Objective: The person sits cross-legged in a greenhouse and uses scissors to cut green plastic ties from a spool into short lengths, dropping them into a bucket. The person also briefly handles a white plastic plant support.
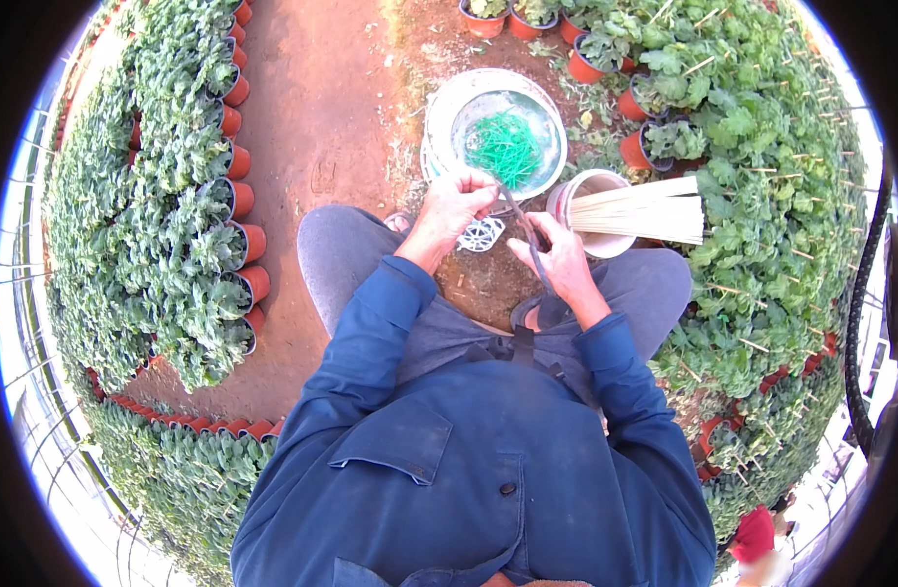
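Note:
A thin dark strip [519, 214] runs from the fingertips of my left hand [452, 209] down through my right hand [559, 257]; its material is unclear. The left fingers pinch near its upper end. My right fingers close around its middle, and a tail hangs below the palm. Just beyond my hands stands a white round tub [432, 110] holding a basin with thin green ties [504, 147] heaped inside. A white bucket [610, 245] at the right holds a bundle of pale wooden sticks [639, 209]. Between my hands, lower down, sits a white openwork plastic piece [481, 234].
Potted leafy plants in red-brown pots [254, 285] line the left side of the dirt path [294, 110]. More potted plants [757, 176], many with sticks, crowd the right side. Part of a person in red [752, 534] shows at the lower right edge.

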Action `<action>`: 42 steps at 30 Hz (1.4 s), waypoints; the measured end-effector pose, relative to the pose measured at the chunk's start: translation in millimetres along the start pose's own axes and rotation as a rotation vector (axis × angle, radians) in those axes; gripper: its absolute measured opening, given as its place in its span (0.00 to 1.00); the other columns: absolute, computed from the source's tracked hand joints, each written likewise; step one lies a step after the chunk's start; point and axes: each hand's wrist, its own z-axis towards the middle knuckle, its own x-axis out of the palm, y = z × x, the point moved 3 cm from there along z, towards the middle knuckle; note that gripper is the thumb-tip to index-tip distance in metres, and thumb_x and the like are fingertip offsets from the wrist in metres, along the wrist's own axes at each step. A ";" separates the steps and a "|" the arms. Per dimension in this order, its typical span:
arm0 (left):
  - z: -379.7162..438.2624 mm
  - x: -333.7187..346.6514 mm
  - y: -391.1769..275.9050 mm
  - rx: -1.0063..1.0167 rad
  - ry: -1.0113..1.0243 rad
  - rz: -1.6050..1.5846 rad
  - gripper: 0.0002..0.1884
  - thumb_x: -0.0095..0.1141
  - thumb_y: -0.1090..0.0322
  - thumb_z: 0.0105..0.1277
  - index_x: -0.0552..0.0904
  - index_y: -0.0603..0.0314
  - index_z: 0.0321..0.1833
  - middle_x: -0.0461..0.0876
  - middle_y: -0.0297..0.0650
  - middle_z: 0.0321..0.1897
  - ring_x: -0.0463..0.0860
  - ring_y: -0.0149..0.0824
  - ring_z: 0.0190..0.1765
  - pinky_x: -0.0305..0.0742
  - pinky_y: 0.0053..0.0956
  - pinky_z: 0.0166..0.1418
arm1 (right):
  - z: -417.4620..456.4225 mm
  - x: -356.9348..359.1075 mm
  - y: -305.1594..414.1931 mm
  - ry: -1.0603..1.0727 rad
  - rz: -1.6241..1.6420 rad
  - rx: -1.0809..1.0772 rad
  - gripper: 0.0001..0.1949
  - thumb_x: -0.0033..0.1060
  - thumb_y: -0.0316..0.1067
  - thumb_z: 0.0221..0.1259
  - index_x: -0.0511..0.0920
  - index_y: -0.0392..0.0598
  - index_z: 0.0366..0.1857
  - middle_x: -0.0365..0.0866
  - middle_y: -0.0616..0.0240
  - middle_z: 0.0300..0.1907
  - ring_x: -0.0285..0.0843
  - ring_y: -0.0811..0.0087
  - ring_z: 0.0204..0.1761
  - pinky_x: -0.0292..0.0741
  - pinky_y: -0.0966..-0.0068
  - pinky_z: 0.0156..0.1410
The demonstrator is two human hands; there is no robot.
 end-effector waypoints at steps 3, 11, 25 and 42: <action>-0.5 2.4 -2.8 -0.029 0.023 0.028 0.03 0.64 0.72 0.65 0.83 0.62 0.37 0.83 0.33 0.27 0.78 0.24 0.28 0.74 0.20 0.35 | 5.6 0.7 -2.3 0.005 -0.027 -0.014 0.22 0.77 0.41 0.53 0.81 0.42 0.49 0.71 0.71 0.22 0.67 0.79 0.26 0.69 0.75 0.33; 0.8 -1.3 -3.4 -0.064 -0.016 0.024 0.02 0.63 0.72 0.64 0.82 0.60 0.36 0.83 0.33 0.27 0.78 0.24 0.27 0.72 0.19 0.33 | 13.6 -1.1 7.5 0.030 -0.157 -0.070 0.22 0.76 0.44 0.52 0.82 0.43 0.48 0.75 0.63 0.21 0.75 0.68 0.24 0.72 0.68 0.33; 5.5 -3.9 1.5 -0.085 -0.028 0.065 0.03 0.64 0.72 0.65 0.83 0.62 0.39 0.83 0.33 0.29 0.79 0.25 0.29 0.74 0.20 0.35 | 26.1 8.6 -10.6 -0.037 -0.267 -0.082 0.20 0.74 0.49 0.55 0.83 0.46 0.43 0.83 0.57 0.24 0.85 0.58 0.28 0.77 0.64 0.36; -12.5 20.5 -6.5 -0.255 0.272 -0.153 0.09 0.61 0.66 0.71 0.82 0.60 0.49 0.85 0.37 0.43 0.84 0.30 0.46 0.82 0.28 0.49 | 27.0 15.7 2.8 -0.248 0.802 -0.099 0.19 0.65 0.20 0.61 0.70 0.40 0.54 0.82 0.63 0.33 0.83 0.76 0.31 0.77 0.82 0.32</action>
